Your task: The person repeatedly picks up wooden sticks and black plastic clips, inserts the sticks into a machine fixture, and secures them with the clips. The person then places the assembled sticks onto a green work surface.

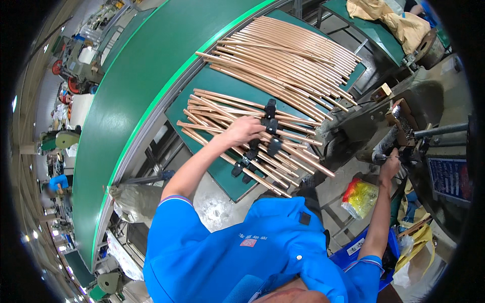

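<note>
Two bare hands work at a green bench. The left hand (244, 130) lies palm-down, fingers curled over a loose bundle of copper tubes (237, 132) on the green tray (218, 83); whether the fingers close around one tube cannot be told. These tubes are thin, round and smooth, reddish-orange, and several carry short black sleeves (271, 119), about six visible. Their exact number is too dense to count; roughly a dozen fan out under the hand. A second, larger stack of copper tubes (288, 55), several dozen, lies beyond it on the same tray, all slightly bowed by the lens. The right hand (390, 166) is closed on a dark handle of a grey metal machine (404, 108). Below it sits one yellow-and-red plastic bag (359, 196). A wide green conveyor belt (136, 91) runs along the left.
</note>
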Action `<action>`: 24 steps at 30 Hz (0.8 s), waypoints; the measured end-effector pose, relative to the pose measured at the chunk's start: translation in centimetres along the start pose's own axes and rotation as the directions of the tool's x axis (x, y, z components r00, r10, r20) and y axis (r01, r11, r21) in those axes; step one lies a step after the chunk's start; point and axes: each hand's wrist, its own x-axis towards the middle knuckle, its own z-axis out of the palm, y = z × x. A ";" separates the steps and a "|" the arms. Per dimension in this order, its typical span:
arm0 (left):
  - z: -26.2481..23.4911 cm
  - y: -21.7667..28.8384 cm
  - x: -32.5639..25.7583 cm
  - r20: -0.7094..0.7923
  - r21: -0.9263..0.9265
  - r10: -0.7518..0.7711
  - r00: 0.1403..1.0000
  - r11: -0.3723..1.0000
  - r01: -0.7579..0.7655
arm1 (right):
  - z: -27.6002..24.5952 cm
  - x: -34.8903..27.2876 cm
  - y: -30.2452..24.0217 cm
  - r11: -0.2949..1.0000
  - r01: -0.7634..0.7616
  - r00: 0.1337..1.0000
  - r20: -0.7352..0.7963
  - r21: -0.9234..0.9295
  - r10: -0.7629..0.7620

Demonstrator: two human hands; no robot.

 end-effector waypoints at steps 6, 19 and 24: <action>5.0 -3.7 -3.4 -0.008 -0.031 -0.118 0.993 0.993 0.118 | -2.4 0.2 4.6 0.093 -0.371 0.921 0.378 0.924 -0.089; 0.2 -14.6 -3.3 0.197 0.139 -0.416 0.888 0.908 0.395 | -9.4 -2.8 -7.1 -0.038 -0.222 0.975 0.222 0.974 0.007; 0.8 -20.2 -2.5 0.343 0.127 -0.374 0.862 0.927 0.351 | -10.1 -15.7 -23.4 0.004 -0.378 0.918 0.374 0.926 0.132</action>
